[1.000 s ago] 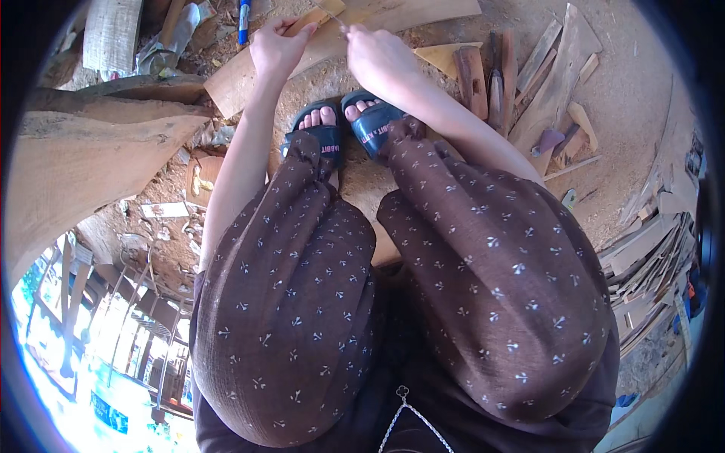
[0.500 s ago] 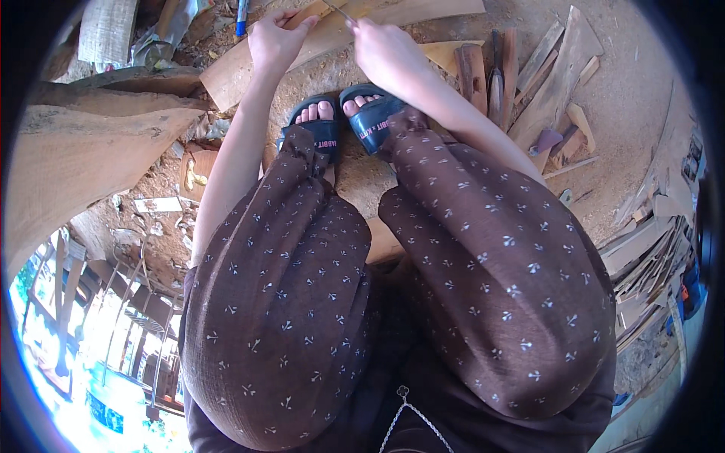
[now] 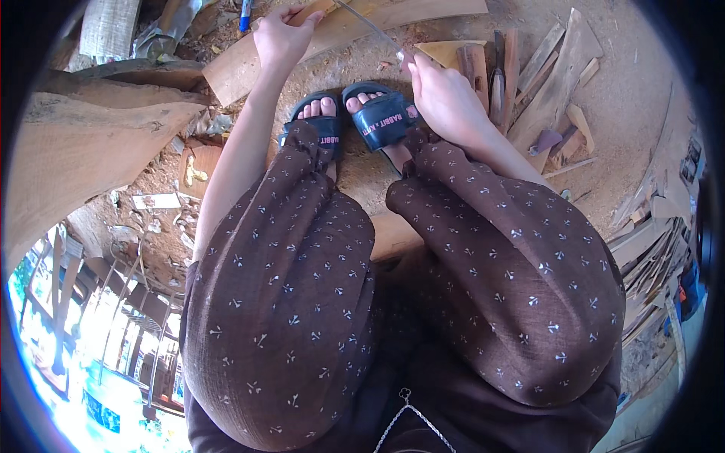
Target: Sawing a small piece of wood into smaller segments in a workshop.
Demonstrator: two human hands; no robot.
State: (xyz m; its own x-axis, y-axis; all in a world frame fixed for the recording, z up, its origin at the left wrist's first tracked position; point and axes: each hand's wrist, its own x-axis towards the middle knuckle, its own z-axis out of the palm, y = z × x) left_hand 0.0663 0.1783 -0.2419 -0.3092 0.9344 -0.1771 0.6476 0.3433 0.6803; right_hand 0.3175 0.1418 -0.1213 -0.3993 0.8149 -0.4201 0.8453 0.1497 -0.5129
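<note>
At the top of the view, my left hand [image 3: 279, 39] is closed on a small light-brown piece of wood [image 3: 311, 11], pressing it over a long curved board [image 3: 236, 74] on the ground. My right hand [image 3: 447, 97] is wrapped round the near end of a long thin grey metal file [image 3: 371, 27]. The file slants up and left, with its far end close to the wood piece at the upper edge. Whether the two touch is hard to make out, because the picture cuts off there.
A big wooden slab [image 3: 83, 151] stands at the left. Wood offcuts [image 3: 555, 94] and a chisel-like tool [image 3: 496, 90] lie at the right. A blue marker [image 3: 245, 15] is near the top. My sandalled feet [image 3: 377, 117] rest between my arms. Stacked thin strips [image 3: 649, 264] lie far right.
My right hand has drawn back to the right and nearer me, baring more of the file. My left hand stays on the wood piece, almost unmoved. My right knee has shifted slightly right.
</note>
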